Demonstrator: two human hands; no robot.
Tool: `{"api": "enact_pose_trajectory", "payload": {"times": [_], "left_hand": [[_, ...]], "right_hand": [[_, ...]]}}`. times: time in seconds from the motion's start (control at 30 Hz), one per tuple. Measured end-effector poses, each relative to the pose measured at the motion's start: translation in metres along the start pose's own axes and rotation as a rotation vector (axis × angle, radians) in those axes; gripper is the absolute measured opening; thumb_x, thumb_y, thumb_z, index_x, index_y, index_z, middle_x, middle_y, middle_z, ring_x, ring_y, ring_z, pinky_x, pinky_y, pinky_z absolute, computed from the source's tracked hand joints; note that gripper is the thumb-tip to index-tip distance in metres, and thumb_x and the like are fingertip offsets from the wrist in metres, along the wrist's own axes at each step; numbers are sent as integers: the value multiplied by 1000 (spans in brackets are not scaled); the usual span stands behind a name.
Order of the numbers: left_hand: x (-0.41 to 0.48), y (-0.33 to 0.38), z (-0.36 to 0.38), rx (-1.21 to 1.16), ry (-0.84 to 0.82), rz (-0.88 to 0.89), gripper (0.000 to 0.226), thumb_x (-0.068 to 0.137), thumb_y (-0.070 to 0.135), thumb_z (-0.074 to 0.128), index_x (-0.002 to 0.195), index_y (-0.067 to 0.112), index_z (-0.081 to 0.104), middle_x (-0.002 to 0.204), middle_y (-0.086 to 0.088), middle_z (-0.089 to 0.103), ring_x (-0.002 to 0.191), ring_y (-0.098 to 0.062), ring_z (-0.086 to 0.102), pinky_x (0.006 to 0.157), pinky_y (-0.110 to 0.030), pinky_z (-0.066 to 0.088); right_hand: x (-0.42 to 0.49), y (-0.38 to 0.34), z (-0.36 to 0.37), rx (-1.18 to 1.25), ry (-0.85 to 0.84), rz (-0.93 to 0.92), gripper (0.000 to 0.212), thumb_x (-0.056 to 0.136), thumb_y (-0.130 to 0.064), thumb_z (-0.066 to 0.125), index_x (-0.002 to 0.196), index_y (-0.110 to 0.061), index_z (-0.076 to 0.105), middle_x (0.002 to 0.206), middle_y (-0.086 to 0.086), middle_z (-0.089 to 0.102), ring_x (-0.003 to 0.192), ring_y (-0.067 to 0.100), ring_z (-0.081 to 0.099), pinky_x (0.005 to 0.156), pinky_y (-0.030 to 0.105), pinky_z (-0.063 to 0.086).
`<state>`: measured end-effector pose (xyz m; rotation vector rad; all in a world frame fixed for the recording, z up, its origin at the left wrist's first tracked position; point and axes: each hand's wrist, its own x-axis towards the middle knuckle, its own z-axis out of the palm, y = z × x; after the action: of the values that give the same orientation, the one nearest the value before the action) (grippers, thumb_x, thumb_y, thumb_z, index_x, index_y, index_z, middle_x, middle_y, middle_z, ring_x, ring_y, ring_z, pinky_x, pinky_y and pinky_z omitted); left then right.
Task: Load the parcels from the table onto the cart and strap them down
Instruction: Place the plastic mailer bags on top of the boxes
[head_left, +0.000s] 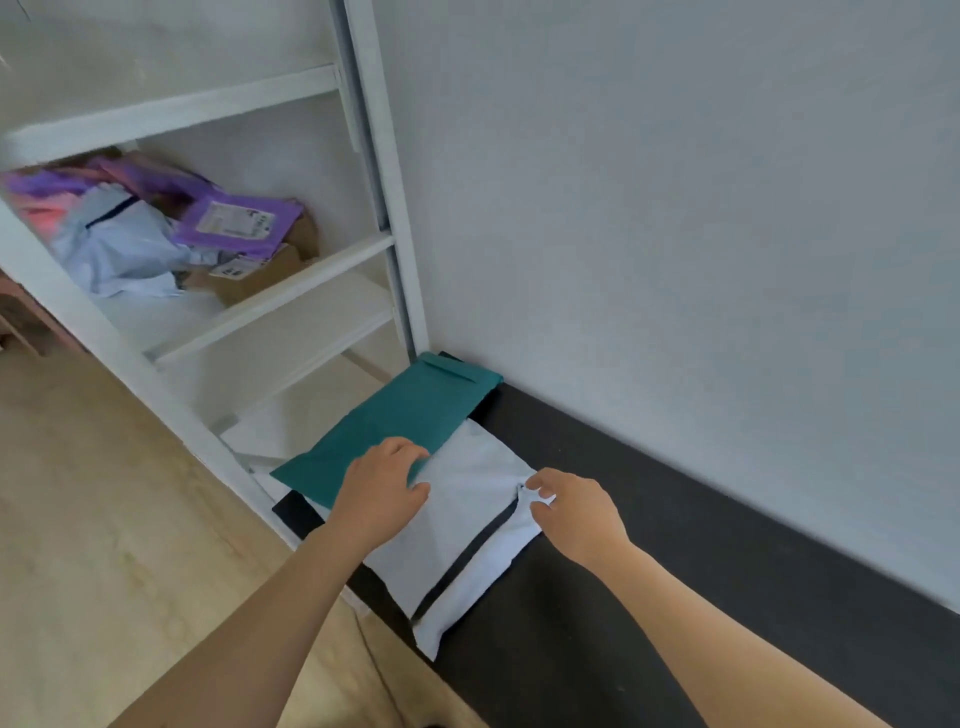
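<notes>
We're taking white mailer (467, 525) off table (675, 571).
Right hand (576, 514) pinches its corner; left hand (379, 493) curled, hold unclear. Film may slip the pinch, or teal mailer (395, 415) at left fingertips drags along.

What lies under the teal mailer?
The teal mailer appears to overlap the far end of the white mailer; black table shows around them. Anything else beneath is covered; the left hand rests on the overlap.
</notes>
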<state>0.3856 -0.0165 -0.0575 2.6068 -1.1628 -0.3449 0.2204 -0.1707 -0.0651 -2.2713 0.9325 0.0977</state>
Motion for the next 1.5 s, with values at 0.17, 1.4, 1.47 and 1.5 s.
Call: {"api": "enact_pose_trajectory", "payload": {"times": [0.17,1.4,1.47,1.5], "left_hand": [[49,-42,-6,-9,-62,-24,49,92,36,52,138,22,40,147,-1,33,132,-19,34,109,-36,31],[125,-47,4,-1050,-488,-487,22,81,-1,64,102,-1,59,90,-12,65,76,-22,61,65,-28,50],[119,-32,3,-1077,-555,-454,21,80,-3,64,98,2,55,88,-13,64,76,-21,60,66,-28,51],[116,-24,3,-1066,-587,-431,22,79,-3,64,98,2,54,88,-15,65,77,-23,61,68,-31,52]], "right_hand": [[33,-30,15,36,14,89,33,94,-20,47,125,-26,56,123,-5,60,99,14,61,76,18,47],[59,-62,29,210,28,370,47,89,-29,60,135,-25,49,142,0,46,124,18,49,93,24,42],[54,-62,31,194,37,356,58,84,-41,64,137,-28,45,150,1,33,134,20,38,102,28,37],[51,-63,30,205,23,343,67,81,-47,66,140,-30,41,153,0,29,137,20,33,107,31,34]]}}
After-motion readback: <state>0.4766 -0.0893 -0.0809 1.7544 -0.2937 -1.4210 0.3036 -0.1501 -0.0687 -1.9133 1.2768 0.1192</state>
